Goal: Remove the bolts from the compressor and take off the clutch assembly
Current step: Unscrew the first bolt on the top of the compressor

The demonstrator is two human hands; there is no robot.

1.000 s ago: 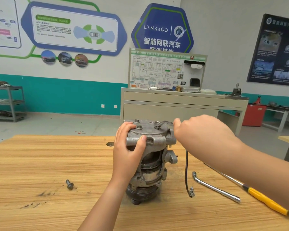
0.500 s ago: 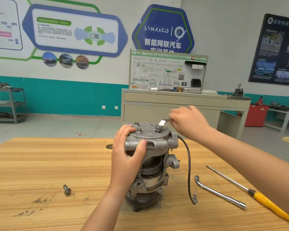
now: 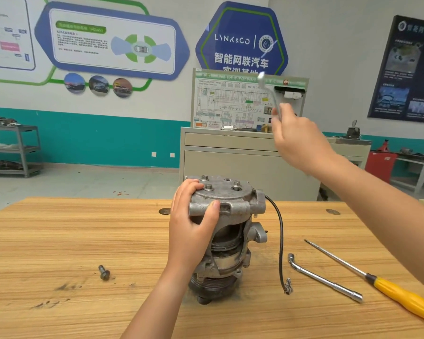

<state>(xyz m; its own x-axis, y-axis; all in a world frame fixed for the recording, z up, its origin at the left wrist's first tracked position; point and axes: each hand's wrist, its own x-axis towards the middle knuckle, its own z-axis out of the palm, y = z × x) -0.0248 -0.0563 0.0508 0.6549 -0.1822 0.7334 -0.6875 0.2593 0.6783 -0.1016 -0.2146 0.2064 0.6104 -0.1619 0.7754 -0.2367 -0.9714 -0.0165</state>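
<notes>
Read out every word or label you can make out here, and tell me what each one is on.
"LYNK&CO": blue sign on the wall.
"智能网联汽车": same sign, second line.
Its third line: partly hidden by the wiring board, unreadable.
Text on the wall panel, wiring board and dark poster: too small or blurred.

One compressor with three bolts on top. One loose bolt, one L-wrench and one screwdriver on the tabletop. One spanner. Two hands: left hand, right hand.
</notes>
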